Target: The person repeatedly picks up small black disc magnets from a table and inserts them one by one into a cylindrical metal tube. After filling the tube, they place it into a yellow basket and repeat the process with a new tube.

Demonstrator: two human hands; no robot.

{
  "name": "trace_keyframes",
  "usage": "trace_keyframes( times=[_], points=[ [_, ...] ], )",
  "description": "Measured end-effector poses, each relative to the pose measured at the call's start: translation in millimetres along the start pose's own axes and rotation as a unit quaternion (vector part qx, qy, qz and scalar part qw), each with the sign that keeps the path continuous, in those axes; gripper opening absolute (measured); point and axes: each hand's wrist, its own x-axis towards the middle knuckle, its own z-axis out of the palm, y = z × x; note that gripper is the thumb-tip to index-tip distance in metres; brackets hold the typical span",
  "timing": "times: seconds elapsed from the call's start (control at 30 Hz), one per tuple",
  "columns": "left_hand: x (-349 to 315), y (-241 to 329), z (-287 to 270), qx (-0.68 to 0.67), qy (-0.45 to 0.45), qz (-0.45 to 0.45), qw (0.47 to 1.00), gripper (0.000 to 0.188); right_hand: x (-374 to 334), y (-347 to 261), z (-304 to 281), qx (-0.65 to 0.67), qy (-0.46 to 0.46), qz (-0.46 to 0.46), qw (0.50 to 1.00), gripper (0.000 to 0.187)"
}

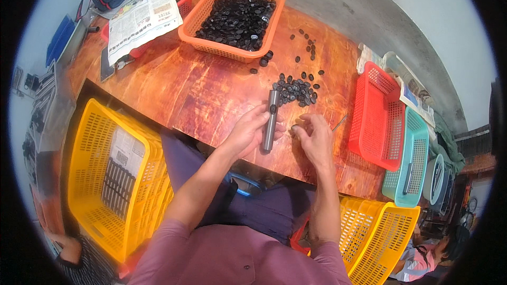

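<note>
My left hand (249, 131) is closed around a dark grey cylindrical tube (269, 133), which stands nearly upright in the view. A black oval piece (273, 109) sits on the tube's side, near its upper end. Just to the right, my right hand (315, 138) is bent into a pinch, with a small dark piece (295, 128) at the thumb and fingertips; its exact shape is hard to make out. Beyond both hands lies a loose pile of black oval pieces (299, 93) on the reddish-brown wooden table (211, 85).
An orange basket (228, 51) full of black pieces stands at the back. Newspaper (148, 18) covers a red basket at the far left. Red (364, 126) and teal (392, 184) baskets line the right side. Yellow crates (138, 190) flank my legs; other people sit nearby.
</note>
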Motion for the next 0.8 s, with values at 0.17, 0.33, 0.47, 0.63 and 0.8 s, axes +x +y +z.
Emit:
trace_keyframes(
  times=[0.17,0.33,0.47,0.63,0.8],
  points=[
    [1,-1,-1,-0.02,-0.015,-0.005,1.0,0.038,-9,9,14,0.019,-0.034,-0.041,0.998,0.012],
    [-1,4,6,-0.007,-0.011,-0.009,1.0,0.039,-8,6,18,0.051,0.004,-0.031,0.998,0.011],
    [0,1,2,0.001,-0.005,-0.007,1.0,0.04,1,0,16,0.121,-0.002,0.049,0.991,0.013],
    [0,2,2,0.005,-0.003,-0.009,1.0,0.039,3,8,27,0.057,0.002,0.052,0.997,0.015],
    [0,2,4,0.006,-0.01,-0.01,1.0,0.041,1,21,24,0.1,0.038,0.085,0.991,0.017]
  ],
)
